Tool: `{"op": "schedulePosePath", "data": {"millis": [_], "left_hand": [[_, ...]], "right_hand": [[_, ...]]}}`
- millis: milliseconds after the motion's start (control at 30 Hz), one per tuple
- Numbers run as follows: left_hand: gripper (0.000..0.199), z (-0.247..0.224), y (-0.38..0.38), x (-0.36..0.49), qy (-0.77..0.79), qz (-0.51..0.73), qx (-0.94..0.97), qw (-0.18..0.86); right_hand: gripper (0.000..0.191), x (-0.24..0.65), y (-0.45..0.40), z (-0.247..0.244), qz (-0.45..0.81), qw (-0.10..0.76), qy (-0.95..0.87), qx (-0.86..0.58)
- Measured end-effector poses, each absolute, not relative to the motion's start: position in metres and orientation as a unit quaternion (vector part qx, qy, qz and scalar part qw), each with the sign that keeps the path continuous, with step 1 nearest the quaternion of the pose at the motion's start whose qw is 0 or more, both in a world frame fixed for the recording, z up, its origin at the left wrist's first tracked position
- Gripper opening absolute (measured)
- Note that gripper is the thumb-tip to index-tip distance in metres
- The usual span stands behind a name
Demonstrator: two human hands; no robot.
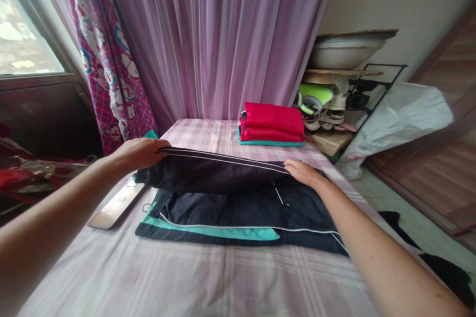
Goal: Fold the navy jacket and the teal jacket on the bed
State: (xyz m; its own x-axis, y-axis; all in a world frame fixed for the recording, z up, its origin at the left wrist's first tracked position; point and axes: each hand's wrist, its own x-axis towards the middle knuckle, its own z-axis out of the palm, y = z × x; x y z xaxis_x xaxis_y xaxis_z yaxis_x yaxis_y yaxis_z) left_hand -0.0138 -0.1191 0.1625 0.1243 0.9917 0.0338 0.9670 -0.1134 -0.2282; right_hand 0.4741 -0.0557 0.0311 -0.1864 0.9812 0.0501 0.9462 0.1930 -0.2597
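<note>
A black garment with white piping and turquoise panels [230, 208] lies on the checked bedsheet [208, 277], its far part lifted as a fold. My left hand [143, 153] is closed on the left end of that raised fold. At the right end of the same edge, my right hand [303, 172] pinches the cloth with its fingers. The near part of the garment rests flat, showing a turquoise strip and a white line. Whether it is a jacket or trousers I cannot tell. The fingertips of both hands are partly hidden behind the fabric.
Red and turquoise folded clothes [273, 123] are stacked at the far edge. A flat pale object [116, 205] lies left of the garment. Purple curtains [223, 34] hang behind. To the right stand a shoe rack [385, 90] and a white plastic bag [401, 119].
</note>
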Motion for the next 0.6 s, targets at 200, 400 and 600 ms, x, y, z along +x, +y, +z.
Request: {"op": "schedulePosePath", "data": {"millis": [200, 400, 600], "left_hand": [[0.046, 0.051, -0.064, -0.019, -0.680, 0.002, -0.732, 0.031], [0.056, 0.005, -0.069, -0.035, -0.718, -0.081, -0.691, 0.002], [0.050, 0.010, -0.068, -0.042, -0.709, -0.135, -0.692, 0.023]], "right_hand": [[0.033, 0.464, -0.046, -0.003, 0.033, 0.146, -0.721, -0.676], [0.031, 0.464, -0.050, -0.016, 0.009, 0.195, -0.733, -0.651], [0.030, 0.462, -0.057, -0.012, -0.001, 0.214, -0.748, -0.629]]}}
